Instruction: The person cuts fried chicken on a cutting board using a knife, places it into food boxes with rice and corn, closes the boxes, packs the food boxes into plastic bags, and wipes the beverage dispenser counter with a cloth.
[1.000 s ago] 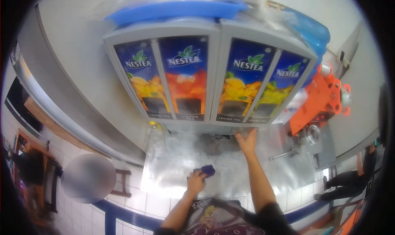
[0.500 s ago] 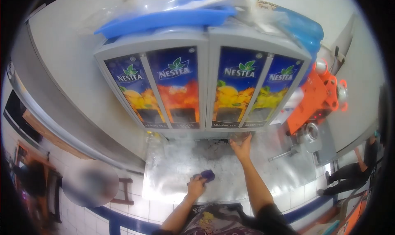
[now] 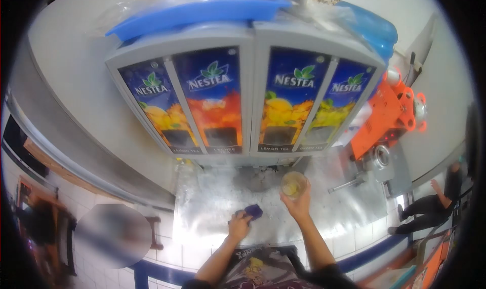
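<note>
My right hand (image 3: pixel 297 202) is wrapped round a clear cup (image 3: pixel 293 184) with something pale yellow inside, just in front of the drink dispenser. Over the metal counter (image 3: pixel 207 208), my left hand (image 3: pixel 238 226) is closed on a dark purple cloth (image 3: pixel 253 211). The grey dispenser (image 3: pixel 255 86) stands behind both hands, with four Nestea panels on its front. Its lower edge hides the spouts.
An orange machine (image 3: pixel 385 117) stands right of the dispenser. A blue tray (image 3: pixel 202 15) and plastic bags lie on top. A bottle with a yellow cap (image 3: pixel 185 161) is at the counter's left. A person (image 3: pixel 430 200) is at the far right.
My right hand has come out from under the dispenser towards me, bringing the cup into full view. My left hand keeps the purple cloth in nearly the same place.
</note>
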The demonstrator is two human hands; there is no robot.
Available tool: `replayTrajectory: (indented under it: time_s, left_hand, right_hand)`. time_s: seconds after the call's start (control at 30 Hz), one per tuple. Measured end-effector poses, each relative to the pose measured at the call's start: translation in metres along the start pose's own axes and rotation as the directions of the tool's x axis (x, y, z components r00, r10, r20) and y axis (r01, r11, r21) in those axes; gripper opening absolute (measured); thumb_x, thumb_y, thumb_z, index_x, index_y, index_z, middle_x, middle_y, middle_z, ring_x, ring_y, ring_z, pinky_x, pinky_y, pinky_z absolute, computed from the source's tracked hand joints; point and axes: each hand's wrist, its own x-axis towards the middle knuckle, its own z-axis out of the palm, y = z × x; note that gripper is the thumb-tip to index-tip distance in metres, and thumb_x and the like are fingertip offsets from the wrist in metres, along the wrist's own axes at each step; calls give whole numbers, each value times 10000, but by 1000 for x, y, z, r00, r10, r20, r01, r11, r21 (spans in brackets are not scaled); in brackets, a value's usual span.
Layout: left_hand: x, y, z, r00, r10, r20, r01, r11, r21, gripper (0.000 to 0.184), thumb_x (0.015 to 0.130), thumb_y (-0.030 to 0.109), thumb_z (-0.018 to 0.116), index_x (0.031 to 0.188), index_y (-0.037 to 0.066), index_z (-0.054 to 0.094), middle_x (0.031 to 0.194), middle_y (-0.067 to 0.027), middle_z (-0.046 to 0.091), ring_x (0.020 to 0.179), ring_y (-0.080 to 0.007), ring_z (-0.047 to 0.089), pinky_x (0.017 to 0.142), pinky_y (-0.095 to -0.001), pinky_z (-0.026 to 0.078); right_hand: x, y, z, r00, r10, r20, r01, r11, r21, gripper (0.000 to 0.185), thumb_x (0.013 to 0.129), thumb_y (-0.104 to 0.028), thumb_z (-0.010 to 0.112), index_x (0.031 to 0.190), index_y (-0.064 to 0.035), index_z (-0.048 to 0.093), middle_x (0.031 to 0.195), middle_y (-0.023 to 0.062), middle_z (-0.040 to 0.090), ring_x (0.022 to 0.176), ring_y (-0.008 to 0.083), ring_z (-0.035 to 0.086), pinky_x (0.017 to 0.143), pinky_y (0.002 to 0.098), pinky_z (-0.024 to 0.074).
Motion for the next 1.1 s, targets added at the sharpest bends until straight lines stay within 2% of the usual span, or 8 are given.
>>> replayTrajectory:
  time_s: [0.27, 0.43, 0.53, 0.63, 0.77, 0.83, 0.97, 1.1]
  left_hand:
    - [61, -65, -25, 968, -130, -215, 193, 931, 310, 353, 859, 91, 568, 1201, 85, 655, 1198, -215, 596, 1030, -399, 589, 906, -467, 498]
    - [141, -124, -32, 750, -539, -383, 647, 719, 254, 454, 852, 216, 602, 1260, 17, 591, 1210, -244, 582, 1067, -401, 575, 905, -472, 478]
    - [175, -80, -5, 710, -558, -429, 680, 700, 216, 447, 822, 224, 629, 1207, -3, 605, 1150, -236, 582, 1030, -376, 578, 891, -456, 480]
    - [204, -23, 69, 705, -493, -510, 631, 764, 134, 372, 823, 232, 630, 1126, 16, 629, 1081, -179, 588, 1000, -351, 579, 871, -448, 484]
    - [207, 93, 87, 802, -563, -202, 595, 783, 181, 383, 832, 259, 625, 1169, 79, 655, 1212, -95, 585, 1103, -350, 541, 945, -463, 454]
    - [221, 109, 112, 975, -212, 71, 162, 889, 429, 432, 825, 238, 639, 1239, 111, 644, 1304, -58, 554, 1163, -346, 521, 1010, -478, 427]
    - [234, 122, 146, 992, -121, -15, 122, 982, 145, 442, 816, 244, 661, 1253, 177, 647, 1308, -39, 556, 1206, -344, 502, 1036, -472, 416]
    - [225, 129, 88, 916, 295, 273, -349, 920, 177, 403, 820, 234, 656, 1223, 238, 668, 1255, -49, 588, 1216, -334, 500, 1038, -499, 397]
  right_hand:
    - [6, -174, -136, 732, -677, -76, 677, 735, -32, 783, 769, -271, 834, 1391, -113, 386, 1273, 263, 594, 1097, 409, 651, 891, 484, 562]
    - [-11, -232, -216, 667, -738, -100, 700, 667, -253, 761, 782, -267, 817, 1395, -130, 386, 1287, 259, 580, 1117, 411, 633, 902, 491, 557]
    - [-17, -245, -232, 695, -706, -134, 632, 689, -355, 749, 790, -265, 806, 1397, -140, 386, 1295, 256, 571, 1128, 413, 623, 909, 494, 555]
    - [-20, -252, -243, 715, -677, -177, 563, 706, -429, 736, 798, -263, 796, 1399, -150, 386, 1303, 254, 563, 1140, 414, 612, 916, 498, 552]
    - [-17, -258, -250, 711, -663, -234, 510, 716, -476, 720, 808, -260, 782, 1402, -163, 386, 1314, 251, 551, 1155, 416, 598, 924, 503, 548]
    - [-14, -261, -253, 705, -660, -259, 498, 721, -482, 712, 814, -259, 774, 1404, -170, 386, 1320, 249, 546, 1163, 416, 591, 929, 506, 547]
    - [-7, -266, -255, 679, -669, -302, 499, 723, -478, 696, 824, -256, 760, 1407, -184, 386, 1331, 246, 534, 1178, 418, 577, 938, 511, 543]
    - [0, -268, -258, 654, -681, -330, 522, 721, -455, 681, 835, -253, 746, 1410, -197, 387, 1342, 243, 523, 1194, 420, 563, 946, 516, 540]
